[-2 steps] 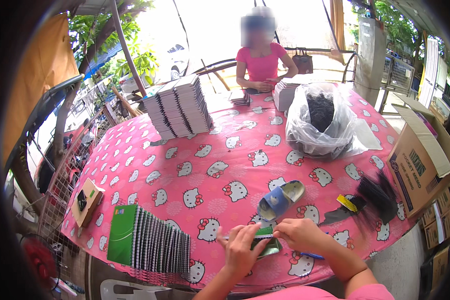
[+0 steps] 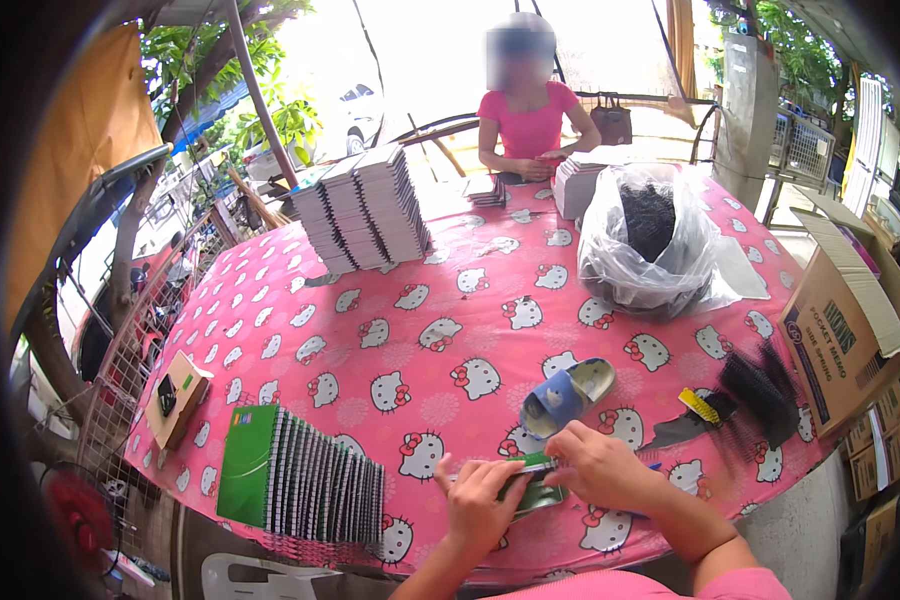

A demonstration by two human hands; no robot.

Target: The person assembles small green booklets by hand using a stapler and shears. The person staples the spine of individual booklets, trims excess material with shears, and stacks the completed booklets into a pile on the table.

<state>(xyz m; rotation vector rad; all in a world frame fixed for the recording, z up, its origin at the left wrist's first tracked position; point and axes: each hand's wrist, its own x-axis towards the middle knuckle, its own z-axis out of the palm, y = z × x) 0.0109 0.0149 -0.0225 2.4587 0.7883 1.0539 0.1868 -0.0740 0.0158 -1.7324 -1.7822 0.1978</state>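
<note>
A round table (image 2: 300, 300) under a pink cartoon-cat cloth fills most of the frame, and a person in a pink top (image 2: 526, 125) sits at its far side, top centre. Left of that person tall stacks of spiral notebooks (image 2: 362, 210) lean in rows, and to the right a clear plastic bag (image 2: 650, 245) holds a dark mass of what look like binding coils. An open cardboard box (image 2: 835, 330) stands off the table at the right edge. At lower left a fanned row of bound notebooks with a green cover (image 2: 295, 480) lies on the cloth, and a loose black coil bundle (image 2: 755, 395) lies at lower right beside a yellow-handled tool (image 2: 698, 405). A blue slipper (image 2: 565, 392) rests just above the hands. At bottom centre the left hand (image 2: 478, 500) and the right hand (image 2: 600, 470) meet over a small green notebook (image 2: 535, 482) that lies on the cloth between them. The left fingers are clamped on its near edge, the right fingers are closed on its top edge, and a thin coil may run between them, though the view is too small to be sure. The step in hand seems to be binding this one book along its spine. The next move calls for steadying the cover flat with the left hand while the right works carefully along the punched edge.
</note>
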